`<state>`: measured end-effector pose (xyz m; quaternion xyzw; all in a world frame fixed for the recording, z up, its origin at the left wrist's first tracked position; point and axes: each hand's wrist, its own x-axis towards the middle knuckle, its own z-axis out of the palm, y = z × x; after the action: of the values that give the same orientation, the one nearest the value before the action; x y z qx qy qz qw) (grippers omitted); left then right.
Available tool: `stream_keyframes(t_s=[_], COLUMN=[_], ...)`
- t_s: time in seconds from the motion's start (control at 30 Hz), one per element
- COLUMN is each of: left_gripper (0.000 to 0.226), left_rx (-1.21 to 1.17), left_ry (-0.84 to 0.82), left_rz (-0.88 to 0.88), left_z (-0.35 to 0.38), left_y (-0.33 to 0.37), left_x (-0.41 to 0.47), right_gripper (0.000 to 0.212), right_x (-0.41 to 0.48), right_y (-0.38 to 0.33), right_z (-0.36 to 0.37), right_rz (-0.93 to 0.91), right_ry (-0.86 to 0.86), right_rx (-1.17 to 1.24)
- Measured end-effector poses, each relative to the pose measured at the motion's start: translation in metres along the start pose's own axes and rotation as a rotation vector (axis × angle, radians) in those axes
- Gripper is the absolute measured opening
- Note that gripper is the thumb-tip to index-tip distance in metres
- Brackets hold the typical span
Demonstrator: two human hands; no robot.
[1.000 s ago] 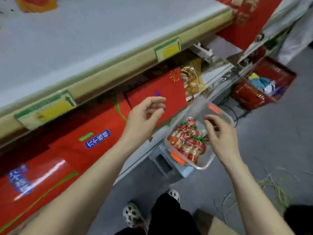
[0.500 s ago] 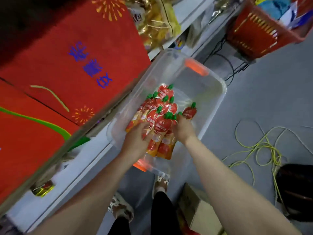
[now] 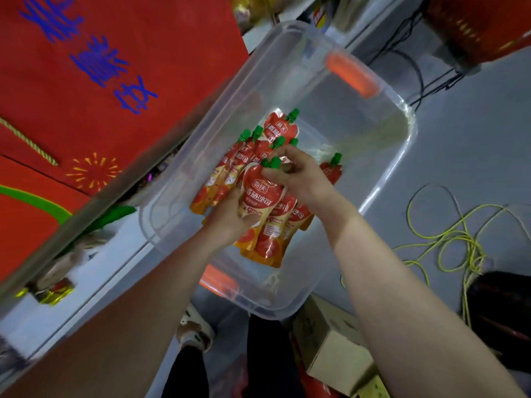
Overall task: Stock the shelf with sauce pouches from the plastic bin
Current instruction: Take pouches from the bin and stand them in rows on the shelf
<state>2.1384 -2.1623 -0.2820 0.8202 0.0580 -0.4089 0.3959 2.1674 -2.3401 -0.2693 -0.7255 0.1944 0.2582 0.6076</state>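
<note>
Gripping sauce pouches (image 3: 263,196): left hand (image 3: 227,222) low, right hand (image 3: 304,179) pinching caps; plastic bin (image 3: 409,133) rim well apart, shelf edge (image 3: 109,193) near.

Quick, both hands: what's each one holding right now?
Left hand: grips the sauce pouches low down.
Right hand: pinches the same pouches at the top.

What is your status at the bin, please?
Left hand grips pouches low; right hand pinches their tops. Pouches bunched, inside bin. Shelf edge close beside bin.
</note>
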Motion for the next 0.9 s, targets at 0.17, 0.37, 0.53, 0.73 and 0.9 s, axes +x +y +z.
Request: stream_keyframes(t_s=[0.17,0.37,0.53,0.73,0.9], left_gripper=[0.063,0.049,0.046,0.051,0.044], left_rx=[0.011,0.090,0.055,-0.066,-0.253], left_ry=[0.165,0.286,0.293,0.374,0.397], left_rz=[0.107,0.047,0.051,0.111,0.084], left_z=[-0.018,-0.040,-0.051,-0.069,-0.084], left_y=[0.019,0.029,0.028,0.023,0.007], left_x=[-0.016,-0.043,-0.067,-0.097,-0.115], right_gripper=[0.051,0.060,0.085,0.050,0.093], right_x=[0.001,0.014,0.009,-0.003,-0.024], right_y=[-0.007,0.017,0.020,0.007,0.027], right_z=[-0.010,0.016,0.032,0.043,0.072], right_rz=[0.164,0.390,0.348,0.336,0.415], right_ry=[0.059,0.160,0.290,0.274,0.568], right_rx=[0.063,-0.730,-0.696,-0.531,-0.505])
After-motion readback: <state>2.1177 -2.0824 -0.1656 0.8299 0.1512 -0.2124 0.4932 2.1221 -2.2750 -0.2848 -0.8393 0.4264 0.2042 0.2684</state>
